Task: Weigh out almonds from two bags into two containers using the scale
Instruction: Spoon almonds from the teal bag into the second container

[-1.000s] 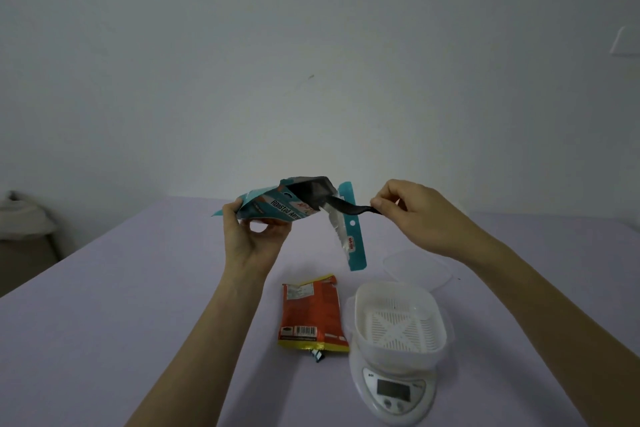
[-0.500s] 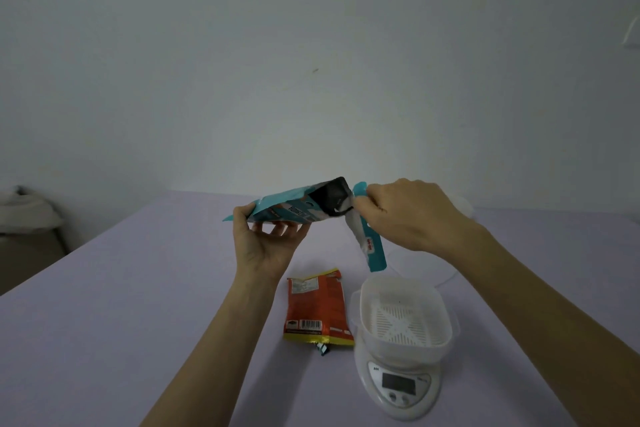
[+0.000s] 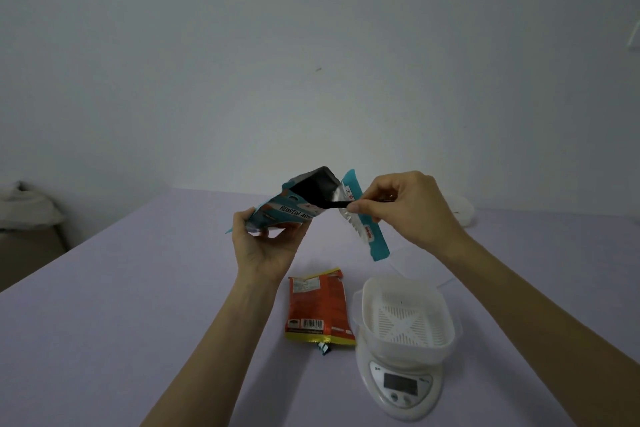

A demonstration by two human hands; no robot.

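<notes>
You're in a plain room of a home, it seems: a bare pale wall [image 3: 311, 45], a lilac-covered table [image 3: 121, 288] with a small kitchen scale [image 3: 401, 388], and rumpled bedding [image 3: 24, 208] at far left.

Bare table [image 3: 121, 322] left, orange bag [image 3: 318, 308] beside scale [image 3: 401, 388], centre-right crowded

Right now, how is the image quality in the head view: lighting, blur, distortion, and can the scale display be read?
Head view: dim, flat, bluish light with only soft shadows on the table; wide-angle stretch bows the forearms near the bottom edge; both hands, left hand and right hand, and the teal bag are fairly sharp; the scale display looks grey, no digits legible; the container shows no glare.
</notes>
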